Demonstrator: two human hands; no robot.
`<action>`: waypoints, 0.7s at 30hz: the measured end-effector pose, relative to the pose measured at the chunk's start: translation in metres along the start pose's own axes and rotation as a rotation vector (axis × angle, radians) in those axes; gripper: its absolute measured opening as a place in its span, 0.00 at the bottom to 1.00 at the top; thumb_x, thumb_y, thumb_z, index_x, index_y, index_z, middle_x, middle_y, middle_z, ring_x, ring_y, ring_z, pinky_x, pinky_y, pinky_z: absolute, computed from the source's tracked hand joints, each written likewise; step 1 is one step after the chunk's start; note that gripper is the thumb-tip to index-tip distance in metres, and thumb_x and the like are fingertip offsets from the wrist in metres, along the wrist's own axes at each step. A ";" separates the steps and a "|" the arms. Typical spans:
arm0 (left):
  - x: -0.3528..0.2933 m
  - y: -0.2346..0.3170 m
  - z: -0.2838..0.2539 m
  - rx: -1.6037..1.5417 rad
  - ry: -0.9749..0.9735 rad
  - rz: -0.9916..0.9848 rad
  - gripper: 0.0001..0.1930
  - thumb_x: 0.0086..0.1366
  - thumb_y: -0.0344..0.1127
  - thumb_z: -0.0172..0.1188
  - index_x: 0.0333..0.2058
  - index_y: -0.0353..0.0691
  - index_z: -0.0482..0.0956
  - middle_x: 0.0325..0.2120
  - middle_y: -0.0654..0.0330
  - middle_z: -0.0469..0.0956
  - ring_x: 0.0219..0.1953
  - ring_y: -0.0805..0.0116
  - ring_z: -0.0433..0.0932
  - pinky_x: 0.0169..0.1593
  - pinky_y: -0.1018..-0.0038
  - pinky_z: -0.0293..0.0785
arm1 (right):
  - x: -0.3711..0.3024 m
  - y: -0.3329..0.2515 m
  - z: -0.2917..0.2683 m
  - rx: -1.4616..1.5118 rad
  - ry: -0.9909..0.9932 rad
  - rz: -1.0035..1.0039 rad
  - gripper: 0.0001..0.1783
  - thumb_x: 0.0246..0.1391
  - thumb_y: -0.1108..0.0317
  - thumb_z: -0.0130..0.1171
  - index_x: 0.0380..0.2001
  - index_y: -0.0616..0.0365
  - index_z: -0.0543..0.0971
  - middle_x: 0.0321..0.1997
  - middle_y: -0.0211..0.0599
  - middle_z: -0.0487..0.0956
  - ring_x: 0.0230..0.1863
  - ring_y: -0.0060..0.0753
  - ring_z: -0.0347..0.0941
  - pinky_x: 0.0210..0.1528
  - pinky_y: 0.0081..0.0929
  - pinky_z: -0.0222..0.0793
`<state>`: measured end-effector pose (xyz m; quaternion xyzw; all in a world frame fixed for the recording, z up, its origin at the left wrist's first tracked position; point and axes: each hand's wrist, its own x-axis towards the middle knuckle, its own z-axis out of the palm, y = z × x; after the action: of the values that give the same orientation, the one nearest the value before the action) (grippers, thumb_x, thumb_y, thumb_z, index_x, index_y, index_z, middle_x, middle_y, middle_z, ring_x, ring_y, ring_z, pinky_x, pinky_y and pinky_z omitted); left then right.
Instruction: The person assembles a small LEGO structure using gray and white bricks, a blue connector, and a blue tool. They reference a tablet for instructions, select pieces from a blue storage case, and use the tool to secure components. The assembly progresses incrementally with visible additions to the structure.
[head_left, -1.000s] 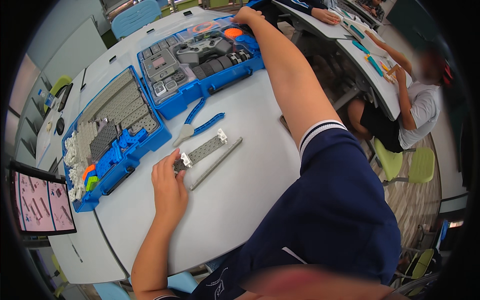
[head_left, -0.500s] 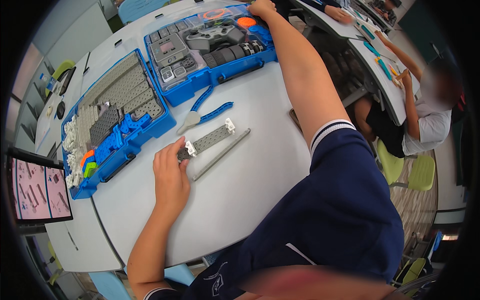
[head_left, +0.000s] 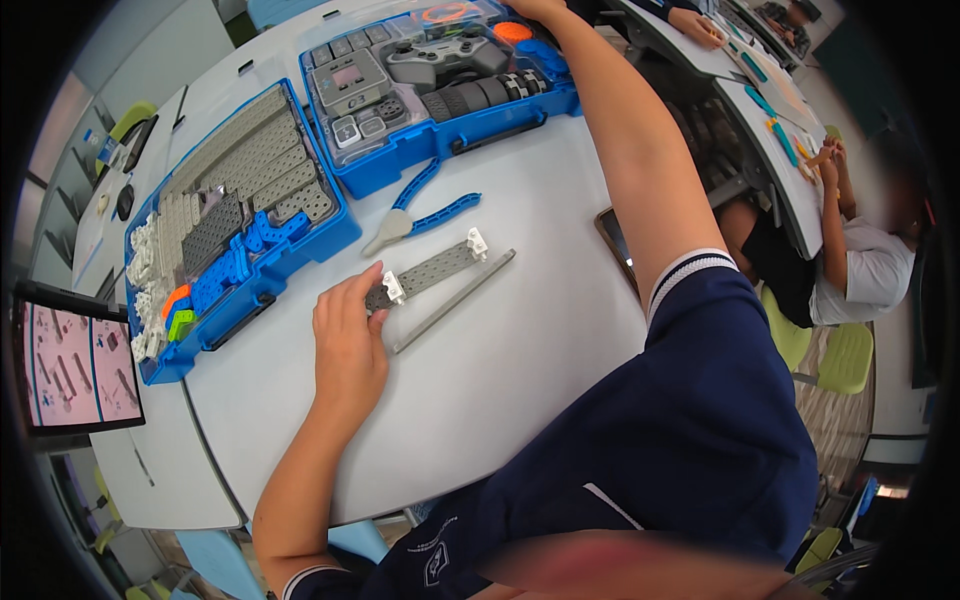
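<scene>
My left hand is closed on the near end of a grey perforated building plate, its thumb and fingers pinching the edge. White connector pieces sit upright at both ends of the plate. Just beside it, a thin grey bar lies loose on the table. My right arm stretches far forward, and my right hand is at the far right corner of a blue parts case. The top edge of the picture cuts off its fingers, so their grip is hidden.
Blue-handled pliers lie behind the plate. At left stands a second blue case of grey, white and blue building parts. A screen stands at far left. A phone lies under my right arm. Another person sits at right.
The view has shifted slightly, so the table things appear further right. My right hand has slipped further out at the top edge. My left hand keeps its hold on the plate.
</scene>
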<state>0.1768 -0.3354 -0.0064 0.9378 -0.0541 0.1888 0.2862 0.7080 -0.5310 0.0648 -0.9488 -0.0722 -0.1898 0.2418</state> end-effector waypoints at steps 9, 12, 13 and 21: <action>-0.001 0.000 0.000 -0.010 -0.001 -0.005 0.27 0.62 0.17 0.58 0.61 0.37 0.70 0.53 0.49 0.75 0.56 0.48 0.71 0.62 0.58 0.65 | 0.000 0.002 0.013 0.010 0.093 -0.242 0.28 0.40 0.57 0.74 0.43 0.64 0.81 0.47 0.59 0.82 0.52 0.58 0.79 0.52 0.45 0.76; -0.002 -0.001 0.000 -0.031 -0.001 -0.001 0.23 0.63 0.18 0.58 0.58 0.37 0.72 0.53 0.49 0.75 0.56 0.47 0.71 0.62 0.58 0.64 | -0.014 -0.001 0.014 0.151 0.220 -0.353 0.26 0.36 0.62 0.76 0.39 0.62 0.78 0.42 0.54 0.80 0.48 0.58 0.77 0.49 0.45 0.74; -0.002 -0.001 -0.002 -0.036 -0.002 -0.002 0.22 0.64 0.19 0.58 0.57 0.37 0.72 0.52 0.49 0.75 0.56 0.47 0.71 0.62 0.57 0.64 | -0.023 -0.005 0.010 0.208 0.258 -0.382 0.26 0.34 0.63 0.76 0.38 0.61 0.77 0.40 0.53 0.79 0.46 0.58 0.77 0.48 0.44 0.73; 0.001 -0.011 -0.016 -0.039 0.247 0.042 0.18 0.68 0.29 0.63 0.55 0.36 0.73 0.53 0.52 0.74 0.55 0.53 0.72 0.62 0.60 0.65 | -0.180 -0.080 -0.074 0.578 0.214 -0.876 0.19 0.41 0.74 0.72 0.35 0.61 0.74 0.36 0.41 0.79 0.37 0.40 0.76 0.44 0.33 0.73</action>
<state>0.1744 -0.3176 0.0009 0.9002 -0.0420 0.3079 0.3050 0.5003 -0.5051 0.0886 -0.6999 -0.4856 -0.3411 0.3975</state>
